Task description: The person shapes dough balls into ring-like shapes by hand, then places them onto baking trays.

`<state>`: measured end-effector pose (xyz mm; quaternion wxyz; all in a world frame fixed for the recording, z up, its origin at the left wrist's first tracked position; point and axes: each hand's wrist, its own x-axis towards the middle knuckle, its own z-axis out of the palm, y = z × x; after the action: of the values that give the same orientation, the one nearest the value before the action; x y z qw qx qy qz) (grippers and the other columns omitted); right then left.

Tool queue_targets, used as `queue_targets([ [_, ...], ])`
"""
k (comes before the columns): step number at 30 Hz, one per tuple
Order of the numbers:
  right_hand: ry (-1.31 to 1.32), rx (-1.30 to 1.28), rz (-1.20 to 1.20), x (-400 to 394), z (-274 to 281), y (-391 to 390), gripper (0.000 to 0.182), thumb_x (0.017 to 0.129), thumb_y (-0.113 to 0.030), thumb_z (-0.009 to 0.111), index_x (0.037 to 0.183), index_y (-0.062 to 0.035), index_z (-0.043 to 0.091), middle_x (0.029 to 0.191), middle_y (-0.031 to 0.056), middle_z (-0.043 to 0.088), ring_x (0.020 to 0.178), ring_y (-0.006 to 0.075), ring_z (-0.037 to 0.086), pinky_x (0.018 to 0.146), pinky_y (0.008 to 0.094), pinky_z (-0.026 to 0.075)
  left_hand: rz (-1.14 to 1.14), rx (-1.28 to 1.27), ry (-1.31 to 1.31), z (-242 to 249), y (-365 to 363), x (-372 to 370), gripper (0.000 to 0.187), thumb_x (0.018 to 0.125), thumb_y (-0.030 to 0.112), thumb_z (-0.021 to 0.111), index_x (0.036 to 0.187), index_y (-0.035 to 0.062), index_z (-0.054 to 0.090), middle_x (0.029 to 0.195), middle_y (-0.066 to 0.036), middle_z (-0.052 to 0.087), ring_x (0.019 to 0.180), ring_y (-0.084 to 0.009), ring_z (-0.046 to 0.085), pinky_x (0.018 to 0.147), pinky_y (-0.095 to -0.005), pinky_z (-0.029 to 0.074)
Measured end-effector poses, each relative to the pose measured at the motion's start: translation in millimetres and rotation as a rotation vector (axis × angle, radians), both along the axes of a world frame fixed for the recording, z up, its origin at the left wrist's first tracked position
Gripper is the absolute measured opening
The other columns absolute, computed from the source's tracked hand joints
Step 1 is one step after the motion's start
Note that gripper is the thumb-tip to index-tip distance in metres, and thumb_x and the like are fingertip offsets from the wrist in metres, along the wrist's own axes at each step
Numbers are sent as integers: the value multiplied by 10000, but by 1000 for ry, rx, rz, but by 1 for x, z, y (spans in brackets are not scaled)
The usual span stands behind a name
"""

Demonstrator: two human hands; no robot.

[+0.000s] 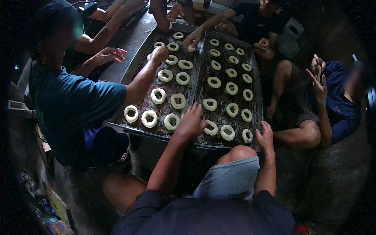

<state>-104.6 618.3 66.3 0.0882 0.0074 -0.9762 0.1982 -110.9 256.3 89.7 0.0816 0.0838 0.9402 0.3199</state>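
Note:
Pale dough rings lie in rows on two dark metal trays set side by side, the left tray [129,84] and the right tray [259,98]. My left hand [190,122] is over the near edge where the trays meet, fingers spread and pointing forward, between a ring [172,122] and another ring [210,128]. At the near right corner of the right tray, my right hand [265,136] rests by the rim with its fingers apart, beside a dough ring [247,136]. Neither hand holds any dough.
A person in a teal shirt [78,94] reaches over the left tray. On the right, a seated person in blue [337,113] has a strip of dough at the raised fingers. Other people's hands reach in at the far side. A clear container [293,28] stands far right.

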Motion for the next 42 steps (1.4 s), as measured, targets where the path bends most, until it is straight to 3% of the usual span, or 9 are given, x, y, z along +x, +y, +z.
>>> queue_targets([
  [8, -20, 10, -16, 7, -7, 8, 510, 794, -198, 631, 1256, -18, 510, 1282, 194, 488, 1186, 365, 468, 1014, 451, 346, -82, 58, 95, 6, 18, 10, 704, 866, 316, 579, 1392, -45, 281, 1447, -262, 280, 1336, -391, 296, 1080, -447, 290],
  [19, 25, -52, -68, 30, -60, 14, 652, 788, -127, 632, 1375, -32, 364, 1319, 228, 431, 1211, 397, 436, 995, 435, 389, -230, 100, 78, -5, 49, 14, 657, 856, 253, 591, 1376, -33, 308, 1416, -258, 330, 1310, -385, 335, 1076, -454, 296],
  [24, 135, -349, -156, 28, -59, 10, 701, 794, -127, 651, 1404, -39, 317, 1295, 240, 473, 1166, 376, 498, 985, 420, 393, -315, 119, 165, -9, 62, 20, 651, 864, 263, 595, 1381, -15, 313, 1401, -249, 356, 1277, -393, 376, 1065, -454, 316],
  [25, 74, -470, -268, 27, -58, 12, 684, 832, -158, 650, 1415, -49, 310, 1283, 231, 495, 1145, 307, 524, 966, 381, 406, -310, 127, 116, -5, 64, 24, 634, 864, 246, 601, 1379, -4, 328, 1397, -247, 366, 1265, -385, 400, 1051, -443, 339],
  [26, 51, -744, -339, 27, -54, 14, 604, 883, -189, 614, 1398, -36, 339, 1236, 200, 540, 1117, 245, 536, 940, 348, 422, -317, 129, 109, -3, 65, 25, 634, 864, 246, 601, 1379, -4, 328, 1397, -247, 366, 1265, -385, 400, 1051, -443, 339],
  [29, 59, -1049, -480, 26, -74, 44, 441, 936, -273, 548, 1266, 13, 492, 1150, 125, 595, 1031, 185, 556, 890, 315, 439, -365, 200, 131, 7, 67, 28, 606, 857, 206, 613, 1364, -6, 357, 1392, -236, 383, 1246, -371, 431, 1029, -412, 373],
  [34, 17, -910, -478, 35, -124, 78, 365, 928, -313, 564, 1082, 11, 633, 997, 56, 650, 925, 121, 562, 840, 282, 439, -399, 260, 127, 3, 71, 27, 613, 854, 192, 620, 1369, -6, 352, 1377, -232, 403, 1228, -379, 448, 1012, -412, 391],
  [36, 54, -742, -440, 37, -114, 73, 349, 922, -303, 573, 1059, 10, 645, 975, 50, 656, 907, 120, 569, 824, 278, 446, -406, 270, 113, 3, 72, 29, 616, 852, 184, 623, 1371, -3, 351, 1371, -232, 410, 1222, -379, 454, 1006, -411, 397],
  [42, -15, -720, -426, 32, -92, 71, 322, 916, -272, 582, 1032, 19, 656, 933, 42, 664, 875, 124, 582, 808, 274, 456, -409, 326, 46, 5, 73, 27, 615, 845, 160, 633, 1375, 14, 358, 1361, -227, 428, 1203, -376, 476, 992, -410, 414],
])
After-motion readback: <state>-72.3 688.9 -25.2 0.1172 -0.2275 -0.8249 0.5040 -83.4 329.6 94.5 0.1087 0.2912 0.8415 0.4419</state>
